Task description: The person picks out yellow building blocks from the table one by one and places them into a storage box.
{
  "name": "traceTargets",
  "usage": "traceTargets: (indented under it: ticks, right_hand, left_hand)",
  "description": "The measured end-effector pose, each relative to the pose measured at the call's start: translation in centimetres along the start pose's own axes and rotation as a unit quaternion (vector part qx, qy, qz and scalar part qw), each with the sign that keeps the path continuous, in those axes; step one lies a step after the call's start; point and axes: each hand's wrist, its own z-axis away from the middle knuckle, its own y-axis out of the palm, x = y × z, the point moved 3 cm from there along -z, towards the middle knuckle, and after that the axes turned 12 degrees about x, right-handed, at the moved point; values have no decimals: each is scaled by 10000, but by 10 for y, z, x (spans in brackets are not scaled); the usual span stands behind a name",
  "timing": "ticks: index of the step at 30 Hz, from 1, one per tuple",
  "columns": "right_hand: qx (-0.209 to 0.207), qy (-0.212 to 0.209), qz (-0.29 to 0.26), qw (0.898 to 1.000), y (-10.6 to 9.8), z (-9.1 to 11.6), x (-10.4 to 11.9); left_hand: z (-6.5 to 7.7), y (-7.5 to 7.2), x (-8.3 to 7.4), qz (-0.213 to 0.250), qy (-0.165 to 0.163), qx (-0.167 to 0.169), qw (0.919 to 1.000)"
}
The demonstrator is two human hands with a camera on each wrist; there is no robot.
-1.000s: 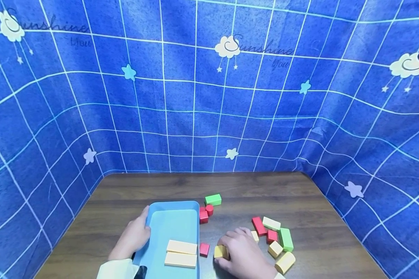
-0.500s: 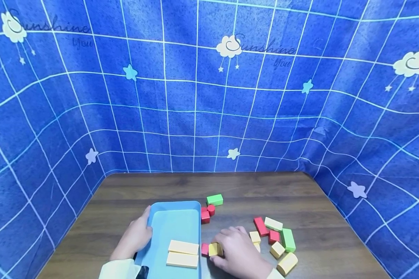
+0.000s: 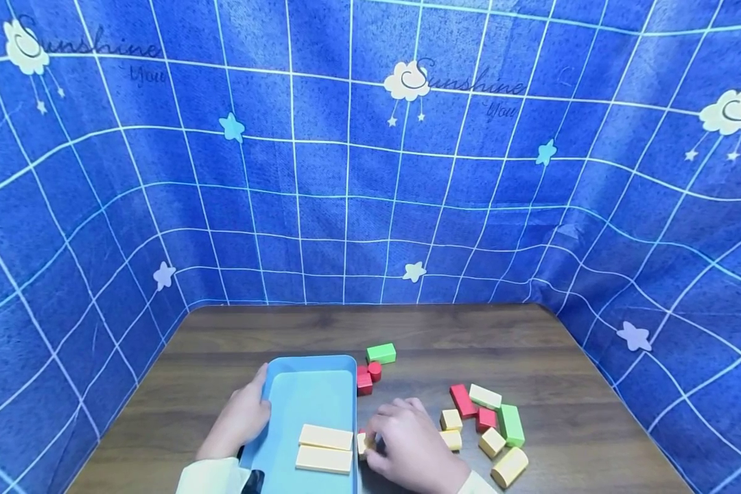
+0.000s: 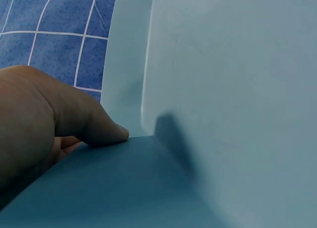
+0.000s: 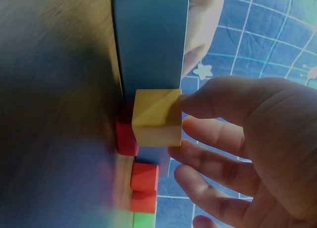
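My left hand (image 3: 239, 418) grips the left wall of a blue tray (image 3: 311, 391), thumb over the rim, as the left wrist view shows. Two cream wooden planks (image 3: 324, 460) lie side by side in the tray. Just outside its right wall, my right hand (image 3: 410, 442) pinches a yellow block (image 5: 157, 118) by thumb and fingertips. Below the block in reality, or beside it, I cannot tell which, sits a red block (image 5: 128, 131), mostly hidden in the head view. The pinched block mostly hides behind my fingers there.
Red blocks (image 3: 364, 384) and a green block (image 3: 381, 353) lie by the tray's far right corner. To the right are a yellow cylinder (image 3: 509, 468), a green block (image 3: 510, 425), a red block (image 3: 463, 401) and several others. Blue cloth (image 3: 321, 206) surrounds the wooden table (image 3: 234, 336).
My right hand has moved left with the yellow block, up to the tray's right wall. The red block there is now almost covered in the head view. My left hand keeps its grip.
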Motion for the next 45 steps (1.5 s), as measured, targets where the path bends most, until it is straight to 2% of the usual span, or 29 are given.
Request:
traceTargets:
  ticks: [11, 23, 34, 45]
  right_hand:
    - [145, -14, 232, 9996, 4, -2, 2]
    - [-283, -127, 283, 9991, -6, -7, 3]
    - [-527, -296, 9, 9982, -18, -14, 15]
    - [-414, -419, -12, 9983, -7, -20, 20]
  left_hand:
    - [2, 0, -1, 19, -64, 21, 10000]
    - [2, -1, -2, -10, -97, 25, 9999]
    - [2, -1, -1, 77, -106, 41, 9999]
    - [2, -1, -1, 15, -103, 15, 9999]
